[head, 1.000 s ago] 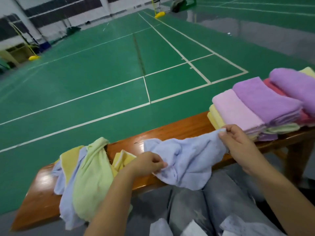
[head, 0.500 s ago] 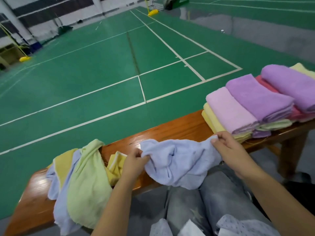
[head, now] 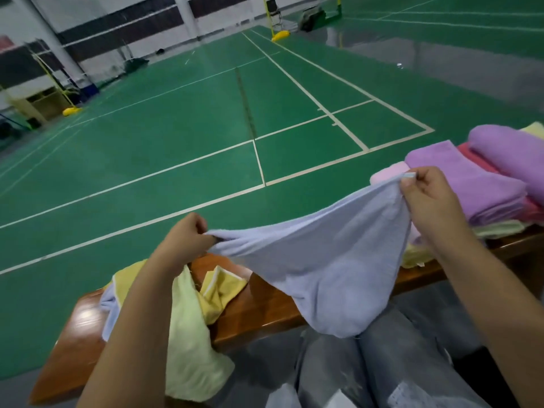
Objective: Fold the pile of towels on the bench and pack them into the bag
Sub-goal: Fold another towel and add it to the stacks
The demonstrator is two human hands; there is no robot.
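Observation:
A light blue towel [head: 323, 269] hangs in the air above the wooden bench [head: 259, 307], stretched between both hands. My left hand [head: 185, 240] pinches its left edge and my right hand [head: 426, 198] pinches its right corner, held higher. A loose pile of unfolded towels [head: 191, 334], pale green, yellow and blue, lies on the bench's left part, partly behind my left forearm. Folded towels [head: 471, 184] in purple, pink, red and pale yellow are stacked at the bench's right end. No bag can be made out for sure.
My knees in grey jeans [head: 368, 363] sit just in front of the bench. Beyond the bench spreads a green court floor [head: 206, 128] with white lines. Yellow net posts [head: 281, 35] and a wall stand far back.
Both hands have lifted the blue towel off the bench and pulled it apart, so it now hangs spread in the air. The right hand rose higher than the left.

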